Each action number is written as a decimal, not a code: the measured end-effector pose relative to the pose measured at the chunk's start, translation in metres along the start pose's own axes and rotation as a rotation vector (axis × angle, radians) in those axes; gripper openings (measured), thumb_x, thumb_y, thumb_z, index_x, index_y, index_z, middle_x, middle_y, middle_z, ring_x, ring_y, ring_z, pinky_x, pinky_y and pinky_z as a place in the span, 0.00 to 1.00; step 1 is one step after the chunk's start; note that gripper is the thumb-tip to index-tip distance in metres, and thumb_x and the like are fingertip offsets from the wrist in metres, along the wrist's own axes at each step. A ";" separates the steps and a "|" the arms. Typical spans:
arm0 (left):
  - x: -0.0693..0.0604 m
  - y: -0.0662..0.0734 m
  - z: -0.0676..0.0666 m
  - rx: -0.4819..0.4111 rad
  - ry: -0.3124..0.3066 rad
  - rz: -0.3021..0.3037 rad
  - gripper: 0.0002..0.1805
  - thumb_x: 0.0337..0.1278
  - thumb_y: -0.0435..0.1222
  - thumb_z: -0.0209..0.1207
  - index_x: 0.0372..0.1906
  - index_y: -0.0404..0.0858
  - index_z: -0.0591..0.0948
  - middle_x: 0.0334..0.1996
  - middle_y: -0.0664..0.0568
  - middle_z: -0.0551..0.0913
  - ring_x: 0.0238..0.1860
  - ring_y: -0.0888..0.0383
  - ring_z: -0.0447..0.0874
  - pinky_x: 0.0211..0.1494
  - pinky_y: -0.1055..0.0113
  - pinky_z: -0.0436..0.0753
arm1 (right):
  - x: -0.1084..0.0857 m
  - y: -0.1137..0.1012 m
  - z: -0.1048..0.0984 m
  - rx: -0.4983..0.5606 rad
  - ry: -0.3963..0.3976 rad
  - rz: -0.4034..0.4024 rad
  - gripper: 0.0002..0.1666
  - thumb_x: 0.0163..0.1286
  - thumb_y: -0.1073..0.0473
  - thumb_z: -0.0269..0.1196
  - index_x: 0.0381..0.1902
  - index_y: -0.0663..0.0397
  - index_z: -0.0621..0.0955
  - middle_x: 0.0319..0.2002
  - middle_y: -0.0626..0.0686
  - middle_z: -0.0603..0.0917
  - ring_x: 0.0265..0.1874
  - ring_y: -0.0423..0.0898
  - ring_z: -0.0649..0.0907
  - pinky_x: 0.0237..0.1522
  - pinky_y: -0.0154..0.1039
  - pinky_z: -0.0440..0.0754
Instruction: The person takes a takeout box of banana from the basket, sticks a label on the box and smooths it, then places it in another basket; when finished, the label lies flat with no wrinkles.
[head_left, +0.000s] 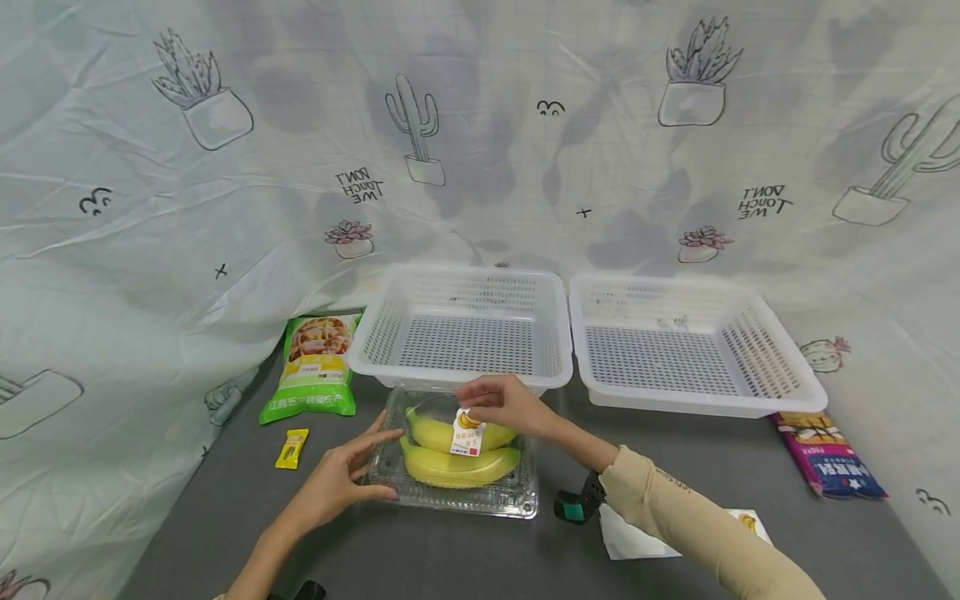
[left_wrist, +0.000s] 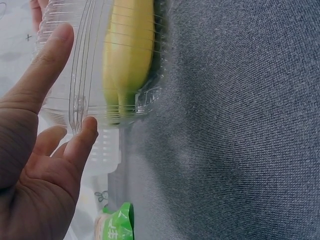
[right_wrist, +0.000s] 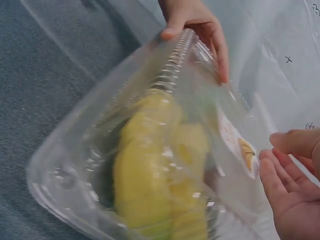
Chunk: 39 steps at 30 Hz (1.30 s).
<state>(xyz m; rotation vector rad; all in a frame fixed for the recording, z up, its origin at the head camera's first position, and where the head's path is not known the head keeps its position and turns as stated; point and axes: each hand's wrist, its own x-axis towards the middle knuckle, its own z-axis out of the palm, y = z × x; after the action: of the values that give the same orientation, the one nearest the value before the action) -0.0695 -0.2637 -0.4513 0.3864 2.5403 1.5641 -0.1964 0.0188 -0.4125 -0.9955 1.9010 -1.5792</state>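
Note:
A clear plastic clamshell box (head_left: pixel 480 500) with yellow bananas (head_left: pixel 459 467) inside stands on the dark table, its lid down. My left hand (head_left: pixel 341 475) holds the box's left side, thumb toward the front and fingers toward the back. In the left wrist view, the left hand's thumb (left_wrist: pixel 47 62) and fingertips touch the clear plastic. My right hand (head_left: pixel 510 406) is over the lid and pinches the upper edge of a white label (head_left: pixel 467 435) with a banana picture. The label lies against the lid; how much of it sticks cannot be told.
Two white perforated baskets (head_left: pixel 461 374) stand behind the box. A green food bag (head_left: pixel 311 371) and a small yellow packet (head_left: pixel 292 448) lie at left. A purple pasta bag (head_left: pixel 832 458) lies at right. White paper (head_left: pixel 633 537) with a banana picture is partly under the right forearm.

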 end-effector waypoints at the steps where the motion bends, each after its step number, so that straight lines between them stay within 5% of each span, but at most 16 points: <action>1: 0.000 0.000 0.000 0.001 0.001 -0.002 0.44 0.41 0.39 0.73 0.69 0.39 0.69 0.75 0.41 0.46 0.69 0.38 0.56 0.59 0.55 0.74 | -0.001 0.001 0.001 0.022 0.001 0.018 0.20 0.67 0.73 0.59 0.56 0.75 0.74 0.55 0.70 0.77 0.54 0.60 0.79 0.49 0.37 0.81; 7: 0.000 0.001 0.000 0.003 -0.002 -0.004 0.44 0.42 0.39 0.73 0.69 0.39 0.69 0.75 0.41 0.46 0.69 0.38 0.56 0.59 0.54 0.74 | -0.005 0.003 0.006 0.062 0.014 0.047 0.20 0.68 0.73 0.57 0.57 0.77 0.72 0.55 0.71 0.76 0.55 0.61 0.78 0.49 0.38 0.81; 24: -0.001 0.001 -0.004 0.008 0.022 -0.005 0.42 0.41 0.39 0.73 0.67 0.47 0.71 0.75 0.41 0.47 0.69 0.38 0.57 0.59 0.55 0.74 | -0.023 -0.005 0.033 0.162 -0.122 0.096 0.21 0.70 0.73 0.55 0.59 0.75 0.70 0.58 0.72 0.73 0.59 0.62 0.75 0.52 0.37 0.79; 29: -0.001 0.000 -0.002 0.014 0.023 0.001 0.43 0.41 0.39 0.73 0.68 0.44 0.70 0.75 0.41 0.47 0.69 0.38 0.57 0.59 0.54 0.74 | -0.036 -0.007 0.037 0.226 -0.160 0.094 0.23 0.70 0.72 0.55 0.61 0.77 0.67 0.55 0.73 0.75 0.56 0.64 0.77 0.53 0.46 0.79; 34: -0.003 0.000 0.000 0.050 0.000 0.001 0.45 0.44 0.42 0.72 0.70 0.43 0.67 0.76 0.43 0.46 0.69 0.37 0.56 0.59 0.47 0.74 | -0.059 -0.007 0.035 0.104 0.025 -0.070 0.20 0.71 0.67 0.57 0.58 0.70 0.73 0.53 0.68 0.78 0.53 0.60 0.80 0.52 0.47 0.79; 39: -0.005 -0.001 -0.005 0.035 -0.022 0.068 0.43 0.54 0.37 0.68 0.74 0.44 0.61 0.76 0.42 0.44 0.71 0.39 0.52 0.60 0.37 0.67 | -0.086 0.004 0.039 -0.253 0.187 -0.254 0.23 0.67 0.63 0.64 0.60 0.59 0.76 0.62 0.60 0.74 0.62 0.53 0.74 0.59 0.46 0.74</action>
<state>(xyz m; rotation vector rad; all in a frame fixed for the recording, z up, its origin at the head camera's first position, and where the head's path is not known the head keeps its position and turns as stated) -0.0656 -0.2696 -0.4499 0.4966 2.5662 1.5312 -0.1145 0.0613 -0.4328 -1.2777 2.2169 -1.6473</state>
